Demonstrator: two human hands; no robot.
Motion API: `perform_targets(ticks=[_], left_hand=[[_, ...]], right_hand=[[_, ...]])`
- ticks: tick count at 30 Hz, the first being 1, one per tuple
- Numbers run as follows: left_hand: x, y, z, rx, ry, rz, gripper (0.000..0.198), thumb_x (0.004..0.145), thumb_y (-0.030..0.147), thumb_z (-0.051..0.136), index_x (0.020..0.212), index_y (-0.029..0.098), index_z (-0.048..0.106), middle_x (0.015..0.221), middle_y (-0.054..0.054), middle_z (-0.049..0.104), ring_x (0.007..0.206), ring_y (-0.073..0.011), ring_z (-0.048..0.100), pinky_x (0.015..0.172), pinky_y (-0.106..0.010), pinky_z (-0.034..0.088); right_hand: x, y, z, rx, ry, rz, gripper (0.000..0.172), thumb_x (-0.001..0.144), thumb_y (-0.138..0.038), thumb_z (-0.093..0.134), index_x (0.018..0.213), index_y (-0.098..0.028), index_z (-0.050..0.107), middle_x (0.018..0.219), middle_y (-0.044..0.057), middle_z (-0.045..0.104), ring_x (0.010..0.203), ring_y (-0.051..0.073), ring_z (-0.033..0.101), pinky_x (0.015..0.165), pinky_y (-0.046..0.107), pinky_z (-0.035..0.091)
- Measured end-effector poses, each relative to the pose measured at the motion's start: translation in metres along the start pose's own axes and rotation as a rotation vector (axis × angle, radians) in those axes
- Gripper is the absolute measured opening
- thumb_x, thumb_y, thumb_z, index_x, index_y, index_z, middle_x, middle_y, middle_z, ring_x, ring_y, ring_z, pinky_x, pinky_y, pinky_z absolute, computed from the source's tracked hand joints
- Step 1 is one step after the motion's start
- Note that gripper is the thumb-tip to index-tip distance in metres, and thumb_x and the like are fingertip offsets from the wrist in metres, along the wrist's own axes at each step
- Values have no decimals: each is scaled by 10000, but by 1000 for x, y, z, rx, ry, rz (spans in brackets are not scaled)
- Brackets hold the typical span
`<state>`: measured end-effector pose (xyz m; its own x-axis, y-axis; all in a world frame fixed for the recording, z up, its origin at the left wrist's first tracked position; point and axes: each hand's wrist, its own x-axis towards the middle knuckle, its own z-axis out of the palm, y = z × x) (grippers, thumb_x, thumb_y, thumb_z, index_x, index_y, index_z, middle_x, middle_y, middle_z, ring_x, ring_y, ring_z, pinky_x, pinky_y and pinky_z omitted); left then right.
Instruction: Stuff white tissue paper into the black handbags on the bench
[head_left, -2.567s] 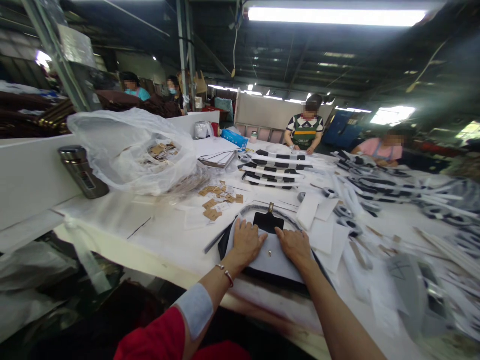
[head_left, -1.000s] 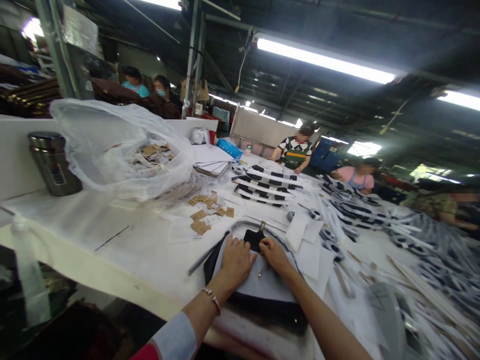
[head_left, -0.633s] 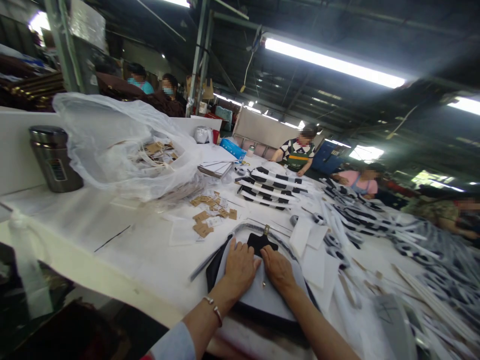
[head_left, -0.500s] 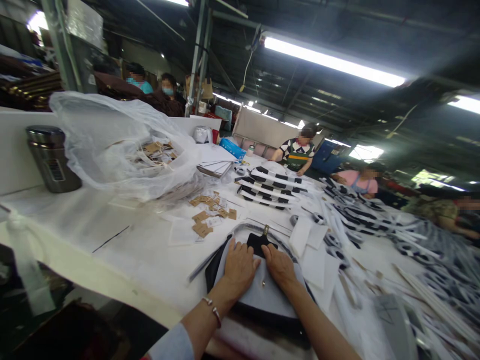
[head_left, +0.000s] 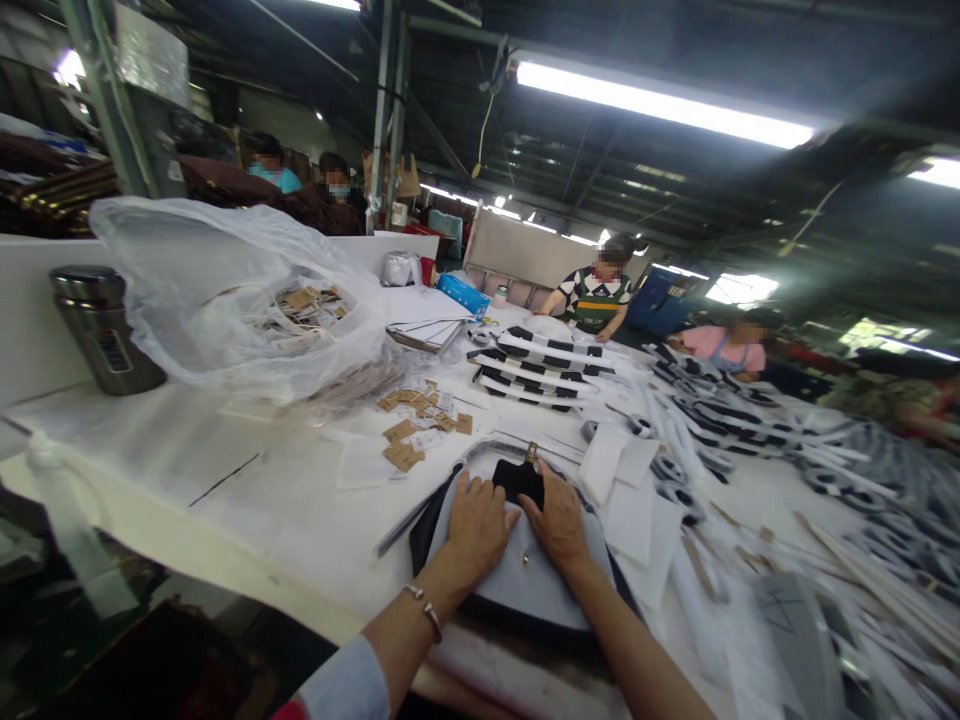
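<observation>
A grey handbag (head_left: 499, 600) with black sides lies on the table in front of me, a small metal stud on its face. A black tab (head_left: 519, 482) with a gold-coloured clasp (head_left: 532, 453) sits at the middle of its far edge. My left hand (head_left: 480, 525) grips the bag left of the tab, fingers bent over the far edge and thumb on the grey face. On the other side, my right hand (head_left: 559, 515) holds the bag with its thumb beside the tab; its fingertips are partly hidden. A curved handle (head_left: 480, 452) arches beyond the bag.
Brown paper tags (head_left: 405, 455) lie beyond the bag. At left are a clear plastic bag (head_left: 180, 300) of tags and a dark flask (head_left: 109, 330). White sheets (head_left: 630, 525) and striped black-and-white pieces (head_left: 540, 370) lie to the right and behind. Co-workers (head_left: 596, 290) stand across the table.
My right hand has shifted up slightly, its fingers now straighter along the bag's far edge beside the tab. My left hand stays in place. The view has tilted a little.
</observation>
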<state>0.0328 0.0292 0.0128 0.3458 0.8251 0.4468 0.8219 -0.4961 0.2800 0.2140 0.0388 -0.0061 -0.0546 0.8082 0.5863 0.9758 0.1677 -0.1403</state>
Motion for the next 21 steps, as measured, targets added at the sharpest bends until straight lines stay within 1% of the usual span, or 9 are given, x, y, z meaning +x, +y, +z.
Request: perform_targets(ticks=[3, 5, 7, 9, 11, 13, 15, 17, 21], left_hand=[[0, -1, 1, -8, 2, -2, 284, 929, 396, 574, 938, 127, 665, 935, -125, 688, 994, -296, 601, 1076, -533, 337], [-1, -1, 2, -3, 9, 10, 291, 934, 388, 562, 950, 117, 668, 949, -132, 689, 999, -296, 599, 1080, -532, 331], [-2, -2, 1, 6, 5, 30, 293, 939, 371, 547, 963, 109, 674, 967, -140, 691, 1008, -295, 594, 1080, -528, 330], [-3, -2, -2, 10, -17, 43, 287, 939, 349, 536, 969, 103, 681, 982, -148, 689, 1011, -289, 589, 1083, -518, 323], [-3, -1, -5, 12, -45, 45, 286, 933, 339, 535, 962, 99, 687, 984, -151, 685, 1018, -284, 583, 1094, -505, 310], [-3, -1, -8, 7, -61, 44, 284, 930, 336, 532, 958, 101, 689, 988, -152, 683, 1024, -282, 581, 1104, -499, 301], [-3, -1, -9, -12, -61, 41, 270, 925, 323, 528, 950, 106, 688, 995, -152, 682, 1021, -278, 583, 1110, -494, 302], [-4, -2, -9, -32, -55, 33, 243, 920, 285, 517, 919, 111, 686, 978, -149, 681, 1008, -272, 587, 1115, -487, 305], [-4, -6, -5, -66, -52, 12, 199, 900, 193, 486, 831, 130, 661, 900, -127, 673, 986, -257, 591, 1126, -472, 306]], right_hand=[[0, -3, -8, 86, 102, 14, 424, 924, -379, 510, 1290, -164, 528, 1085, 129, 684, 1014, 287, 620, 925, 480, 463], [-4, -9, -20, 147, 157, -26, 365, 926, -399, 542, 1211, -175, 582, 989, 100, 689, 921, 261, 625, 877, 449, 472], [-8, -17, -34, 186, 138, -102, 322, 918, -393, 591, 1178, -206, 619, 894, 52, 676, 842, 225, 613, 871, 424, 460], [-10, -24, -47, 180, 97, -175, 255, 916, -363, 617, 1137, -246, 663, 824, 20, 648, 806, 205, 595, 898, 425, 441], [-11, -30, -55, 174, 91, -229, 191, 911, -332, 629, 1075, -264, 698, 846, 26, 650, 853, 212, 598, 960, 460, 421], [-10, -34, -59, 231, 95, -267, 160, 916, -284, 614, 1045, -257, 705, 941, 48, 675, 932, 223, 613, 985, 467, 433], [-10, -36, -61, 334, 79, -283, 167, 930, -242, 581, 1051, -246, 695, 992, 61, 687, 953, 214, 632, 930, 418, 495], [-10, -36, -64, 421, 55, -269, 177, 942, -229, 557, 1061, -249, 687, 979, 58, 696, 921, 199, 652, 846, 364, 544], [-16, -36, -75, 491, 7, -236, 153, 940, -238, 565, 1024, -266, 689, 959, 46, 719, 891, 194, 680, 832, 353, 571]])
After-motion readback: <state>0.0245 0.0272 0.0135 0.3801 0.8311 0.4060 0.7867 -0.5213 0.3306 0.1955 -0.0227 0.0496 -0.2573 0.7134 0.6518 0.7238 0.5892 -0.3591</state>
